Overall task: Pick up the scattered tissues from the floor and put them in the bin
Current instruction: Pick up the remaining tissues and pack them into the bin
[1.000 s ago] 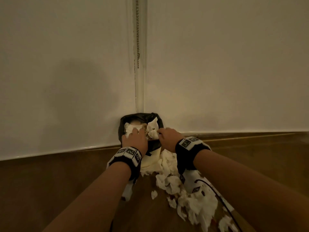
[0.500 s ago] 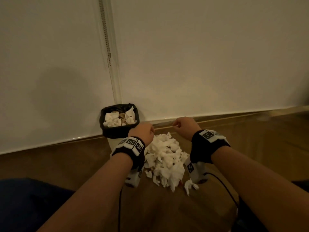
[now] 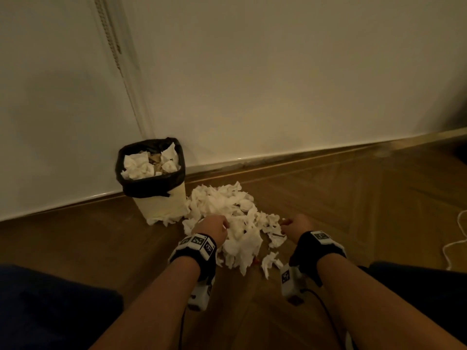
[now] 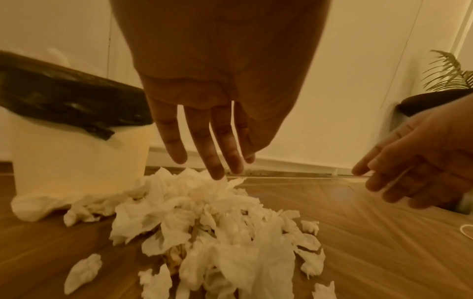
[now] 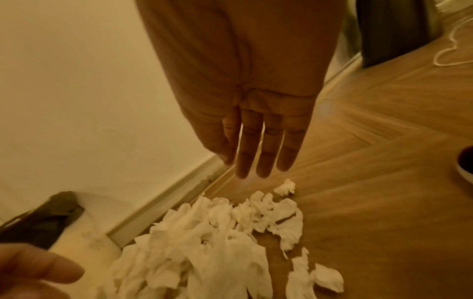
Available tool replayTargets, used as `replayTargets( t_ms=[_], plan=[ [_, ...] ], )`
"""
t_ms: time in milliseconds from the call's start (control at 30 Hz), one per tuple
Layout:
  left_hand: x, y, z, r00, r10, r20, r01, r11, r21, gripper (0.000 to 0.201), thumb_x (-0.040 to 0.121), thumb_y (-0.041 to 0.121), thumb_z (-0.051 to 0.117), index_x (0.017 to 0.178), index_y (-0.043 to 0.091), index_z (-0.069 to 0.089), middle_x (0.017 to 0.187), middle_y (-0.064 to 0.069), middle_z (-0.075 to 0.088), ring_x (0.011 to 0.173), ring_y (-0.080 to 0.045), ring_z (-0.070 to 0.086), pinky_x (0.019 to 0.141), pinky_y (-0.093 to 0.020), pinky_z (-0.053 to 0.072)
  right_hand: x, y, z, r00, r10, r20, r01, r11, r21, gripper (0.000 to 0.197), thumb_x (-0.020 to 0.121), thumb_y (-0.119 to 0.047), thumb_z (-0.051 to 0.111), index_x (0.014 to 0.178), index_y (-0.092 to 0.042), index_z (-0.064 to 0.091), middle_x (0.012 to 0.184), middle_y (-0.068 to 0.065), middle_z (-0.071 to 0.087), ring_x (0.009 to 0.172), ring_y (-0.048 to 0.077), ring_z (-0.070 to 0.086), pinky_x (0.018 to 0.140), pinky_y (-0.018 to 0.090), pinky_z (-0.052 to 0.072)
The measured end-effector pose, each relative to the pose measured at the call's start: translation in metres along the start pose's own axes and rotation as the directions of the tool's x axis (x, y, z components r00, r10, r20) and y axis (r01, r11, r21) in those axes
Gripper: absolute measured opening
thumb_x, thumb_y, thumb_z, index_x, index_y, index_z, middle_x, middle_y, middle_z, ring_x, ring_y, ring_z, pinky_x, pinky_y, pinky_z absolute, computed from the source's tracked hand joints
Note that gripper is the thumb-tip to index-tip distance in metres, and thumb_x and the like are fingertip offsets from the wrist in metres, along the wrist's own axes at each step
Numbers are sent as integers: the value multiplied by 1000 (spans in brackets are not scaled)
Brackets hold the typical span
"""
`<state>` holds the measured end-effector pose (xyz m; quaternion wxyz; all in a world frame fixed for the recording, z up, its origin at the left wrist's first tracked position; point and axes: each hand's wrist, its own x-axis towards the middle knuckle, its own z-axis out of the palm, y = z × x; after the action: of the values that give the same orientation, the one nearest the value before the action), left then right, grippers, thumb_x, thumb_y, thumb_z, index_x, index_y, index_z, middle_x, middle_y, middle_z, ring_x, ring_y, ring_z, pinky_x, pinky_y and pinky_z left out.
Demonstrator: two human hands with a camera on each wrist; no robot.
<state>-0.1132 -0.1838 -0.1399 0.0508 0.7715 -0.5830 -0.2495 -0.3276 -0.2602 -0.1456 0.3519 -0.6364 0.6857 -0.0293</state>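
Floor: brown wood planks (image 3: 353, 203) in dim warm light, running back to a pale wall (image 3: 278, 72).
Knees: dark trousers (image 3: 50, 311) at both lower corners of the head view, nearest the camera.
Forearms: both bare, each with a black wrist strap carrying white marker tags.
Left hand: left hand (image 3: 211, 231) palm down over the near left part of the pile, fingers (image 4: 204, 145) straight and slightly spread, holding nothing; the middle fingertip looks to be at the paper, contact unclear.
Right hand: right hand (image 3: 297, 228) palm down over the pile's right edge, fingers (image 5: 266, 145) straight and together, holding nothing.
Tissues: crumpled white tissues (image 3: 227, 218) heaped on the floor between the hands and the bin; small scraps lie loose around the heap, a few against the bin's base.
Bin: small cream bin (image 3: 161, 200) with a black liner, upright against the wall, left of the heap, packed with white tissues to the rim.
Cord: white cord (image 3: 457, 238) on the floor at far right.
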Motion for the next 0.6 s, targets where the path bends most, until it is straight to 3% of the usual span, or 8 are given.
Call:
replayTargets(
  t_ms=[100, 267, 433, 600],
  plan=[
    [15, -6, 16, 1000, 5, 7, -5, 1000, 2, 26, 95, 19, 44, 115, 23, 59, 119, -4, 60, 107, -20, 57, 92, -34, 49, 12, 17, 15, 998, 60, 15, -60, 998, 6, 26, 93, -19, 53, 114, -12, 66, 128, 9, 59, 110, 26, 58, 87, 31, 47],
    [30, -11, 49, 1000, 23, 5, -23, 1000, 1, 20, 94, 21, 47, 110, 23, 59, 125, -3, 49, 113, -20, 51, 94, -35, 46, 27, 36, 45, 987, 141, 71, -145, 988, 51, 28, 91, -18, 56, 119, -14, 60, 121, 9, 61, 106, 25, 59, 77, 29, 46],
    [41, 1, 88, 993, 114, -9, -114, 993, -5, 16, 87, 28, 57, 100, 34, 63, 143, 2, 28, 133, -23, 26, 105, -41, 35, 37, 43, 82, 982, 152, 113, -156, 987, 25, 30, 91, -16, 56, 120, -13, 60, 122, 10, 60, 107, 25, 60, 82, 29, 48],
    [52, 7, 114, 987, 155, 42, -156, 988, 21, 31, 82, 32, 63, 109, 40, 50, 147, 3, 18, 133, -28, 22, 99, -47, 38, 43, 47, 106, 983, 169, 75, -165, 985, -50, 44, 87, -18, 61, 129, -16, 48, 137, 11, 40, 122, 31, 47, 99, 39, 45]
  ],
)
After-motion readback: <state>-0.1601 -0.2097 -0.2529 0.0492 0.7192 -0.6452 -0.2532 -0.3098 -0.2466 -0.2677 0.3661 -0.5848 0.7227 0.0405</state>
